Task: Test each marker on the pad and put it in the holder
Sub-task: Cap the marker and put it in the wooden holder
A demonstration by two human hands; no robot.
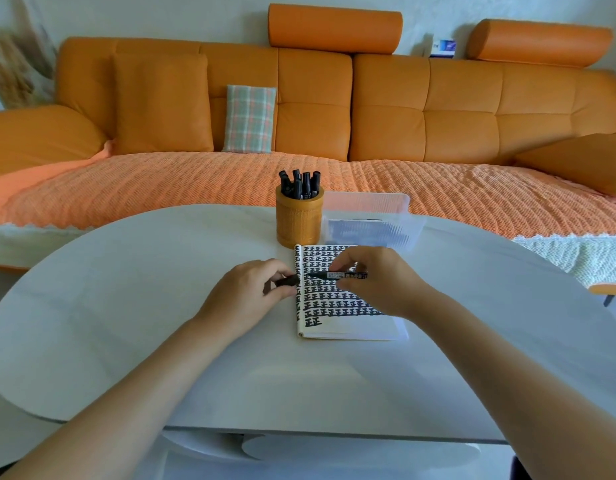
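On the white surface (126, 289), the left hand (251, 289) is curling its fingers round a black cap (287, 280) at the pad's left edge. Just behind, the orange holder (299, 220) is standing upright, carrying several black markers (301, 185). The pad (329, 303) is lying open, its page nearly filled with black marks (the bottom strip is showing bare). Over it the right hand (375, 278) is pinching a black marker (344, 275), held level, tip pointing at the cap. A clear plastic box (368, 216) is sitting right of the holder.
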